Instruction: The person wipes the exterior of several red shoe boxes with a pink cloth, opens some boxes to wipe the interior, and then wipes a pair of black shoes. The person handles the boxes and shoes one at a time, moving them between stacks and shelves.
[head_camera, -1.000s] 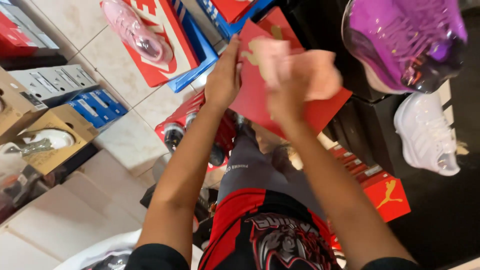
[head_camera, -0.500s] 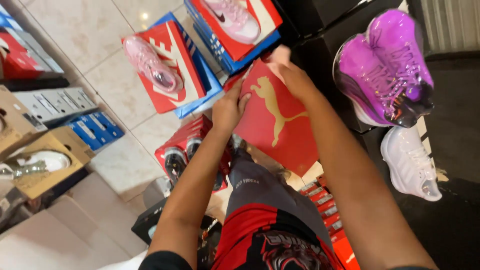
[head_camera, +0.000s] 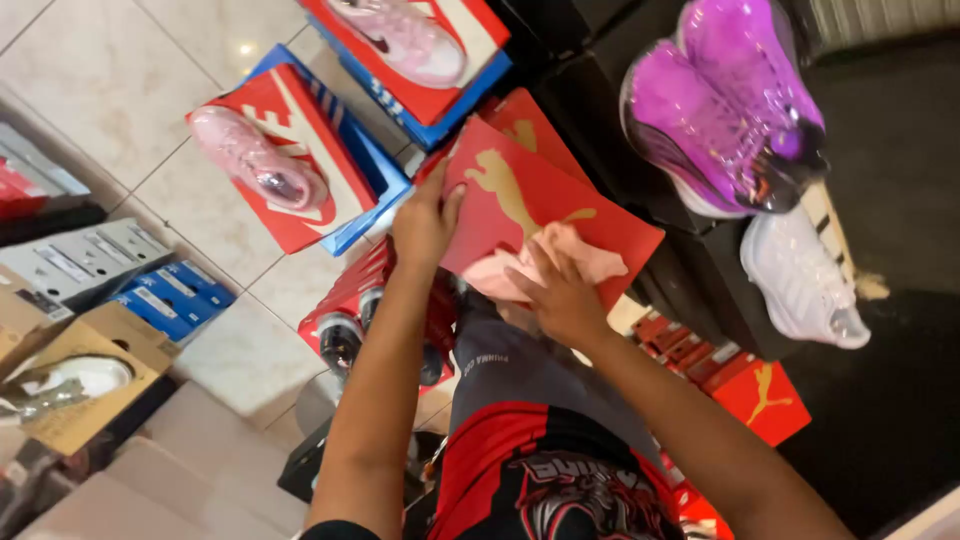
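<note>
Seen from above, a person's left hand (head_camera: 425, 222) grips the left edge of a red shoebox lid (head_camera: 545, 205), fingers curled over its rim and clamped on it. The right hand (head_camera: 562, 298) presses a pink cloth (head_camera: 545, 262) flat against the lid's top, fingers spread on the fabric. The lid is held tilted above the person's lap, over the tiled floor (head_camera: 120, 95). Just left of it, a pink sneaker (head_camera: 258, 165) rests on a red box (head_camera: 300, 150). To the right, purple shoes (head_camera: 715, 105) sit on a dark stand (head_camera: 700, 270), with a white sneaker (head_camera: 800, 280) just below them.
</note>
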